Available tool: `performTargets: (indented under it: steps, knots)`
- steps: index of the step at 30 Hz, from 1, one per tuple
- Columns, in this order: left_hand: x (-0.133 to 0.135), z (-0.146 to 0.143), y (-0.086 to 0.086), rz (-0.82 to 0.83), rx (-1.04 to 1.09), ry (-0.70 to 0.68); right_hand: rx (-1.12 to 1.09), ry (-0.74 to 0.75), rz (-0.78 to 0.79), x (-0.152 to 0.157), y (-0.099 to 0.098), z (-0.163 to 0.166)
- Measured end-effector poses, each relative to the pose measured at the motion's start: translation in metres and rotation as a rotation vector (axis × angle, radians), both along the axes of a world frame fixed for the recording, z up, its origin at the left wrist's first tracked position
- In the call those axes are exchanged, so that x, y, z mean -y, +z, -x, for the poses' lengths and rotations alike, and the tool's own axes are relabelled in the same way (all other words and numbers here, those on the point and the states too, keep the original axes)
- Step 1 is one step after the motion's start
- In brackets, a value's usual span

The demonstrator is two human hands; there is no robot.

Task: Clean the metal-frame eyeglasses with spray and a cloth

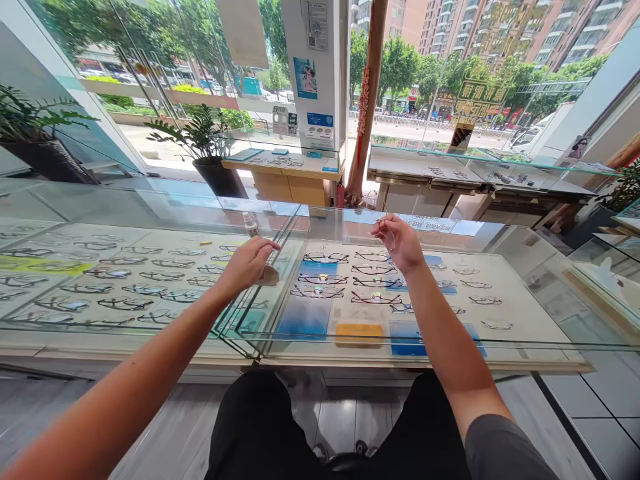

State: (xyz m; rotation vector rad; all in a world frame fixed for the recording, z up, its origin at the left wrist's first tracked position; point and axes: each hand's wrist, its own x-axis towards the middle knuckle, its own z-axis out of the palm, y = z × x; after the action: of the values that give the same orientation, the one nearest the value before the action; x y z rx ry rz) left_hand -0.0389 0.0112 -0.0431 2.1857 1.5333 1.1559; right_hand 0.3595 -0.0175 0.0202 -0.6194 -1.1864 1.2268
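Note:
My right hand (400,247) is raised over the glass counter, its fingers pinched on a pair of thin-rimmed eyeglasses (392,240); a round lens edge shows below the fingers, the rest is mostly hidden. My left hand (249,263) is low over the countertop near the seam between two display cases, its fingers extended to the right with nothing seen in them. Just behind it stands a small white bottle (251,225), its lower part hidden by the hand. A hand-coloured patch beneath the fingers looks like a reflection in the glass.
The glass display counter (530,267) holds rows of eyeglass frames (325,258), blue cards (303,320) and a yellow block (359,333). Beyond are low display cases (425,160), a wooden post (367,100), potted plants (215,167) and windows. My knees are close to the counter's front edge.

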Motion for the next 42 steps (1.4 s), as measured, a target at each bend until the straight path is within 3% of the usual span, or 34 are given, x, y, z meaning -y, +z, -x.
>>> performTargets:
  steps: [4, 7, 10, 15, 19, 23, 32, 39, 42]
  knots:
    - [0.016, -0.003, -0.017, 0.113, -0.236, 0.029, 0.083, 0.018, -0.010, 0.004, 0.011, -0.004]
    - [0.022, -0.015, -0.009, 0.028, -0.383, 0.089, 0.219, 0.030, -0.042, 0.007, 0.024, -0.007]
    - [0.027, -0.043, 0.020, -0.215, -0.377, 0.085, 0.375, 0.045, -0.089, 0.009, 0.040, -0.007]
    - [0.032, -0.116, 0.089, -0.596, -0.070, -0.083, 0.523, 0.086, -0.195, 0.013, 0.078, 0.004]
    - [0.026, -0.160, 0.129, -0.674, 0.074, -0.207, 0.529, 0.100, -0.290, 0.019, 0.105, 0.005]
    - [0.020, -0.179, 0.151, -0.680, 0.192, -0.268, 0.506, 0.052, -0.315, 0.027, 0.122, -0.007]
    - [0.017, -0.200, 0.163, -0.754, 0.256, -0.359, 0.471, -0.120, -0.339, 0.043, 0.131, -0.022]
    - [0.013, -0.189, 0.163, -0.814, 0.304, -0.162, 0.468, -0.466, -0.434, 0.052, 0.126, -0.023]
    - [0.010, -0.176, 0.165, -0.848, 0.342, -0.084, 0.495, -0.543, -0.475, 0.054, 0.122, -0.020]
